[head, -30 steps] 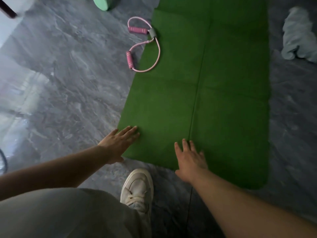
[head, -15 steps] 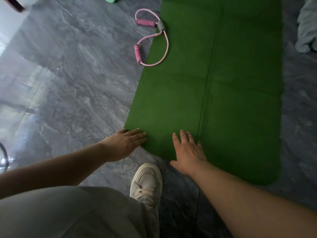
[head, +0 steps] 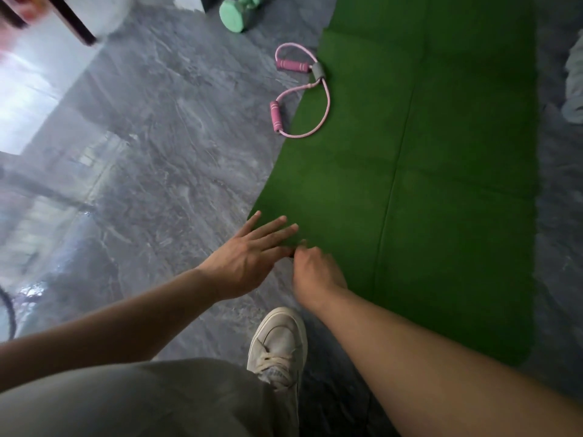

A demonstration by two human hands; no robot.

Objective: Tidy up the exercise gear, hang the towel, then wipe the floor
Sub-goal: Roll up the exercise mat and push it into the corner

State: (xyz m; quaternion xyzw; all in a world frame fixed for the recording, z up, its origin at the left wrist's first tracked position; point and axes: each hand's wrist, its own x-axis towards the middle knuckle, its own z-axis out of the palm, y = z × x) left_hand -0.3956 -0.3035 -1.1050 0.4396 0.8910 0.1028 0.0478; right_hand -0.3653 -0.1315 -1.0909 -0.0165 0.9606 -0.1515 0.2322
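Green exercise mat [head: 441, 184] spread flat on the grey marble floor [head: 157, 152], both hands at its near left corner.

The left hand [head: 249, 257] lies open, fingers straight and spread, their tips on the mat's corner, holding nothing. The right hand [head: 315, 272] sits just beside it at the mat's near edge with fingers curled; it is blurred, so I cannot tell whether it grips the edge. A pink resistance band [head: 274, 116] lies across the mat's left edge, a mint dumbbell [head: 235, 14] beyond it on the floor, a pale towel [head: 574, 83] off the right side. A white shoe [head: 279, 342] stands on the floor below the hands.
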